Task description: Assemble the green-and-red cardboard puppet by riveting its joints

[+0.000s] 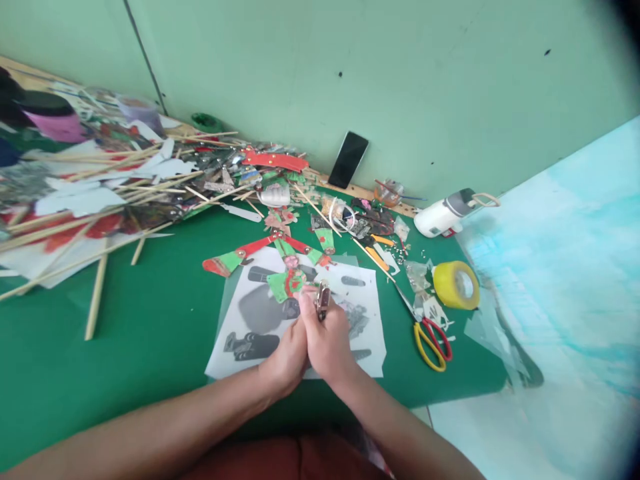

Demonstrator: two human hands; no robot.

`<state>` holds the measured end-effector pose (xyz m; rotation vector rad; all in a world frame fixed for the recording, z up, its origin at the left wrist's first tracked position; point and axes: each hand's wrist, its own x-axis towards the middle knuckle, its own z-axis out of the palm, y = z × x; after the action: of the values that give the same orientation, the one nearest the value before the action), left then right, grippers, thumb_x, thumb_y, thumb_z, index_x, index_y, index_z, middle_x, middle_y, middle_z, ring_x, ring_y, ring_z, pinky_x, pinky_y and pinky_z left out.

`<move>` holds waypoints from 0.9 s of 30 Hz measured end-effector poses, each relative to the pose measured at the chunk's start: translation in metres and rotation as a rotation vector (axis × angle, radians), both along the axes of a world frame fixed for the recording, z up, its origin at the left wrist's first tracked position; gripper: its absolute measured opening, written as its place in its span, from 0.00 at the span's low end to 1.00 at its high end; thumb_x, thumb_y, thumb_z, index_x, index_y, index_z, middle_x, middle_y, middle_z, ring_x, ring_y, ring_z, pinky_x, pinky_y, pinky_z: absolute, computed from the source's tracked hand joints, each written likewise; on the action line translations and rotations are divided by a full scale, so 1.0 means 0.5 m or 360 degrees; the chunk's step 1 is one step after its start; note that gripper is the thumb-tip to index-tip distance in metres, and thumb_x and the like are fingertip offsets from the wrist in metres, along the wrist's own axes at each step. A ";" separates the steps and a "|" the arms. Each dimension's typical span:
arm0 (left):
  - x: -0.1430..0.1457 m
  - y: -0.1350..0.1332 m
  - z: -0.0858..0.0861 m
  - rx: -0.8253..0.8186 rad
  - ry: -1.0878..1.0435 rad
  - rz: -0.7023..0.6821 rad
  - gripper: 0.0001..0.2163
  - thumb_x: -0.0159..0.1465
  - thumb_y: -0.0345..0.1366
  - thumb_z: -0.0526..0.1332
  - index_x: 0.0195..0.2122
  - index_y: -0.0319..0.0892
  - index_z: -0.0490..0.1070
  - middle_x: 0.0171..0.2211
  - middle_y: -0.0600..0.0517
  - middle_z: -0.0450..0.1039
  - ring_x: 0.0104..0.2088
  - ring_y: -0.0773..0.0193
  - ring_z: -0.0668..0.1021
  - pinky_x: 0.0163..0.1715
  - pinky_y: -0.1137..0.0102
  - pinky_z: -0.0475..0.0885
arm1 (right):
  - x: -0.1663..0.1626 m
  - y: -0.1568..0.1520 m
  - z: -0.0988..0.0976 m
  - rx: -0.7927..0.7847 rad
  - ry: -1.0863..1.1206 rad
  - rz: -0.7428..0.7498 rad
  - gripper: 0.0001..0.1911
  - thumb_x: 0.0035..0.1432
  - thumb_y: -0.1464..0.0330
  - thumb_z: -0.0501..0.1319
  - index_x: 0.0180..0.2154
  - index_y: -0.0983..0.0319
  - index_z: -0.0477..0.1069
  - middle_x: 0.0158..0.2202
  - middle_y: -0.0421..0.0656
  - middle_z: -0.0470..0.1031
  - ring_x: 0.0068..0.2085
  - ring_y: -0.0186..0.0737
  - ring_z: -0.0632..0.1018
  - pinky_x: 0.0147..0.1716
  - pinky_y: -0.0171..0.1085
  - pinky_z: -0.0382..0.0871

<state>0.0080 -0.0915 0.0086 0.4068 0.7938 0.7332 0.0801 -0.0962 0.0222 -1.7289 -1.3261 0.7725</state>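
My right hand is closed around a small shiny metal hand tool, perhaps a hole punch, whose end sticks up past the thumb. Pressed against it is my left hand, also closed, its fingertips hidden. A green-and-red painted cut-out piece shows just beyond the fingers; I cannot tell whether the left fingers grip it. Under both hands lies a white sheet printed with grey figure parts. Farther back, jointed red-and-green puppet arms spread across the top of the sheet.
Sticks and cut-outs pile up at the left. On the right are red-and-yellow-handled scissors, yellow tape, orange-handled pliers and a white bottle. A phone leans on the wall behind the green table.
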 end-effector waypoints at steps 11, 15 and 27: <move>-0.009 -0.005 0.007 -0.0006 -0.0177 -0.0300 0.16 0.60 0.49 0.60 0.32 0.39 0.72 0.25 0.52 0.70 0.28 0.65 0.73 0.29 0.70 0.70 | 0.055 -0.020 0.036 -0.0113 -0.0214 -0.0074 0.26 0.63 0.51 0.47 0.35 0.63 0.74 0.31 0.48 0.76 0.35 0.45 0.77 0.34 0.38 0.68; -0.014 -0.001 0.029 0.0299 -0.0348 -0.0546 0.21 0.61 0.52 0.57 0.27 0.36 0.71 0.23 0.49 0.70 0.25 0.63 0.73 0.26 0.68 0.69 | 0.105 -0.025 0.058 -0.0224 -0.0124 0.0224 0.29 0.62 0.48 0.47 0.32 0.64 0.74 0.24 0.45 0.74 0.29 0.43 0.77 0.28 0.36 0.66; -0.068 0.148 0.014 0.0600 -0.0235 -0.0033 0.17 0.66 0.45 0.52 0.33 0.36 0.72 0.28 0.44 0.76 0.25 0.61 0.76 0.26 0.68 0.69 | 0.156 0.108 -0.026 0.0030 -0.1567 0.0628 0.15 0.53 0.64 0.61 0.41 0.66 0.74 0.42 0.52 0.74 0.46 0.52 0.70 0.39 0.41 0.67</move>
<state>-0.0261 -0.0176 0.0156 0.6902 0.5101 0.8855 0.1580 -0.0423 0.0093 -1.9234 -2.3562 0.0412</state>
